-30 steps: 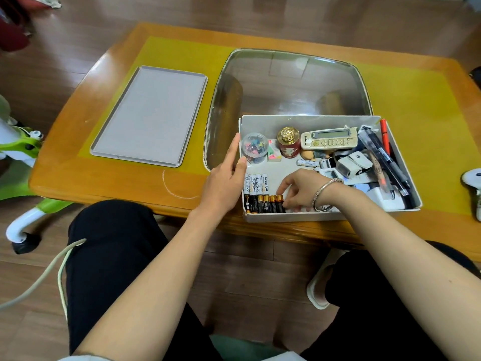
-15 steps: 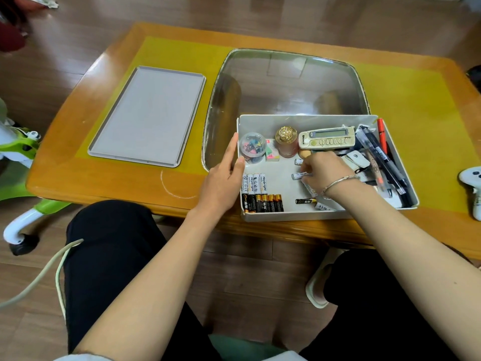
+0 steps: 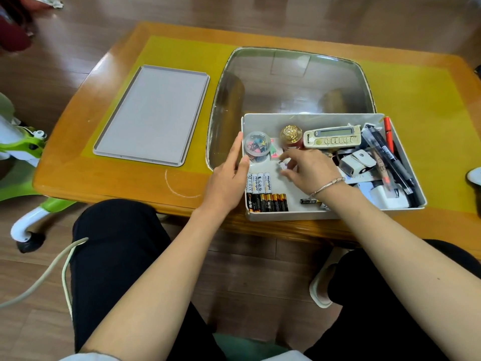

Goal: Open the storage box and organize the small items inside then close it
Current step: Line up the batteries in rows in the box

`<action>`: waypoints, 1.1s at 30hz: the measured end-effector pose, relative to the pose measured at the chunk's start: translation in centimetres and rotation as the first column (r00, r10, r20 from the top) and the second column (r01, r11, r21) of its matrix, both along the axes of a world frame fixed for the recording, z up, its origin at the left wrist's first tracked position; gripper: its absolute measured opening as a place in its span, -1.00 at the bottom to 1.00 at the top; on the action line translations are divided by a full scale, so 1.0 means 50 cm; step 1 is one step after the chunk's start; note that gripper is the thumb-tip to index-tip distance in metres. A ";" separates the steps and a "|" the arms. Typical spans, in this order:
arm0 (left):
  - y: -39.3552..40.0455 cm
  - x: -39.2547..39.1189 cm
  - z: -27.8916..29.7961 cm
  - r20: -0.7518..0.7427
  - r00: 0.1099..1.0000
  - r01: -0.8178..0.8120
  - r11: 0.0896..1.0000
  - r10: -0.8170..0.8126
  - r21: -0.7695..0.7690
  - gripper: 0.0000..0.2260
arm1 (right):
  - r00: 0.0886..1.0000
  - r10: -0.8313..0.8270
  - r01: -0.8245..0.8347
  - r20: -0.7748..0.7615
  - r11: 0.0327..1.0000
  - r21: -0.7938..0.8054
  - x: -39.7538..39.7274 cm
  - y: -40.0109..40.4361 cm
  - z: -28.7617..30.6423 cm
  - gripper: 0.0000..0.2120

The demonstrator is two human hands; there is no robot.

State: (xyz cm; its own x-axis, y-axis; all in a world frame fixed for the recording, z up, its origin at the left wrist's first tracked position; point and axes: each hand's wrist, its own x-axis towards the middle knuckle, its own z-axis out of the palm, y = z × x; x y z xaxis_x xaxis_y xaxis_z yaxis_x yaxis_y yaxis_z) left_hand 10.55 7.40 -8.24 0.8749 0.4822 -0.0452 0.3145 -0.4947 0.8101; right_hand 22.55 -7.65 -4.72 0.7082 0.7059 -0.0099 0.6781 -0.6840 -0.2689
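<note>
On a wooden floor, an orange wooden table (image 3: 78, 175) with a yellow mat carries a flat grey lid (image 3: 153, 113) at left. At right, the open white storage box (image 3: 291, 216) holds batteries (image 3: 268, 201), a clip jar (image 3: 257, 146), remote (image 3: 333, 136) and pens (image 3: 385, 152). The left hand (image 3: 229, 178) rests straight fingers against the box's left wall; the right hand (image 3: 309, 168) pinches a small item, too blurred to tell

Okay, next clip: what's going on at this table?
A seated person is sorting small items in an open storage box. Its lid lies on the table to the left. The left hand rests against the box's left wall, steadying it. The right hand is inside the box, pinching a small white item that is too blurred to identify. Batteries sit lined up in the near-left corner; one loose battery lies apart.
</note>
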 end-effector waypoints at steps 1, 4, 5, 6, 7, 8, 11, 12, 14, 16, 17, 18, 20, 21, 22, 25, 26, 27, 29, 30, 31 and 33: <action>0.000 0.000 0.001 -0.002 1.000 0.001 1.000 -0.001 -0.003 -0.54 | 0.994 -0.037 0.043 -0.101 0.997 0.057 -0.005 0.008 -0.003 -0.76; -0.001 0.000 0.002 0.004 1.000 0.001 1.000 -0.001 0.006 -0.54 | 0.946 -0.145 0.187 -0.291 0.975 0.120 -0.007 0.029 -0.016 -0.79; -0.001 0.000 0.002 0.004 1.000 -0.001 1.000 0.000 0.013 -0.54 | 0.931 -0.164 0.207 -0.326 0.973 0.103 -0.005 0.033 -0.021 -0.79; -0.001 0.000 0.002 0.003 1.000 -0.002 1.000 0.002 0.021 -0.54 | 0.915 -0.178 0.224 -0.363 0.970 0.090 -0.005 0.036 -0.025 -0.80; -0.001 0.001 0.002 0.002 1.000 -0.003 1.000 0.003 0.025 -0.54 | 0.894 -0.190 0.243 -0.405 0.966 0.083 -0.005 0.037 -0.028 -0.81; -0.001 0.001 0.002 0.001 1.000 -0.004 1.000 0.004 0.026 -0.54 | 0.875 -0.196 0.256 -0.442 0.963 0.081 -0.005 0.037 -0.029 -0.82; 0.000 0.001 0.003 0.000 1.000 0.002 1.000 -0.002 0.016 -0.54 | 0.886 -0.172 0.207 -0.430 0.978 0.036 -0.004 0.033 -0.032 -0.80; 0.001 0.001 0.003 -0.001 1.000 0.003 1.000 -0.003 0.010 -0.54 | 0.899 -0.161 0.186 -0.407 0.982 0.021 -0.004 0.031 -0.033 -0.78; 0.001 0.001 0.003 0.000 1.000 0.005 1.000 -0.005 -0.001 -0.54 | 0.897 -0.152 0.170 -0.415 0.985 0.008 -0.003 0.028 -0.029 -0.78; -0.001 0.000 0.003 0.003 1.000 0.005 1.000 -0.005 0.005 -0.54 | 0.884 -0.135 0.152 -0.448 0.988 0.003 -0.003 0.025 -0.026 -0.79; -0.001 0.000 0.003 0.002 1.000 0.005 1.000 -0.005 0.009 -0.54 | 0.876 -0.124 0.141 -0.465 0.990 0.001 -0.004 0.024 -0.023 -0.78; -0.001 0.000 0.003 -0.001 1.000 0.004 1.000 -0.004 0.011 -0.54 | 0.871 -0.111 0.128 -0.479 0.992 0.002 -0.005 0.023 -0.020 -0.77; 0.001 0.001 0.002 -0.004 1.000 0.006 1.000 -0.006 0.004 -0.54 | 0.891 -0.086 0.101 -0.447 0.995 0.010 -0.002 0.020 -0.014 -0.75; 0.001 0.001 0.002 -0.006 1.000 0.008 1.000 -0.008 -0.003 -0.54 | 0.912 -0.086 0.106 -0.401 0.994 0.028 0.001 0.017 -0.012 -0.76; 0.001 0.001 0.001 -0.007 1.000 0.010 1.000 -0.010 -0.009 -0.54 | 0.932 -0.105 0.132 -0.348 0.990 0.056 0.006 0.011 -0.010 -0.77; 0.002 0.002 0.002 -0.009 1.000 0.015 1.000 -0.015 -0.008 -0.54 | 0.948 -0.224 0.260 -0.227 0.955 0.142 0.031 -0.013 0.000 -0.83; 0.002 0.002 0.002 -0.007 1.000 0.015 1.000 -0.015 -0.006 -0.54 | 0.947 -0.247 0.281 -0.205 0.946 0.159 0.040 -0.021 0.003 -0.83; 0.002 0.002 0.001 -0.004 1.000 0.014 1.000 -0.014 -0.005 -0.54 | 0.951 -0.254 0.282 -0.177 0.946 0.161 0.048 -0.028 0.004 -0.83; 0.002 0.002 -0.001 0.000 1.000 0.014 1.000 -0.014 -0.005 -0.54 | 0.967 -0.251 0.255 -0.053 0.963 0.085 0.059 -0.039 0.002 -0.81; 0.003 0.002 -0.002 0.000 1.000 0.013 1.000 -0.013 -0.004 -0.54 | 0.969 -0.244 0.244 0.031 0.970 0.011 0.061 -0.044 0.001 -0.79; 0.003 0.002 -0.002 -0.002 1.000 0.011 1.000 -0.011 -0.001 -0.54 | 0.967 -0.232 0.240 0.105 0.968 -0.072 0.061 -0.047 -0.002 -0.76; 0.003 0.002 -0.004 -0.007 1.000 0.009 1.000 -0.009 0.003 -0.54 | 0.963 -0.190 0.230 0.190 0.950 -0.213 0.058 -0.047 -0.007 -0.72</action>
State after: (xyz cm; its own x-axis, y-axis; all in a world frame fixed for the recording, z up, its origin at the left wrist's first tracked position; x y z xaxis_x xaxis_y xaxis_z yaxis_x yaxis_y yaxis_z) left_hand 10.64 7.57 -8.42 0.8791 0.4741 -0.0495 0.3152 -0.5003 0.8065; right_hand 25.46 -9.99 -5.08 0.8456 0.5333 -0.0249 0.5337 -0.8455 0.0169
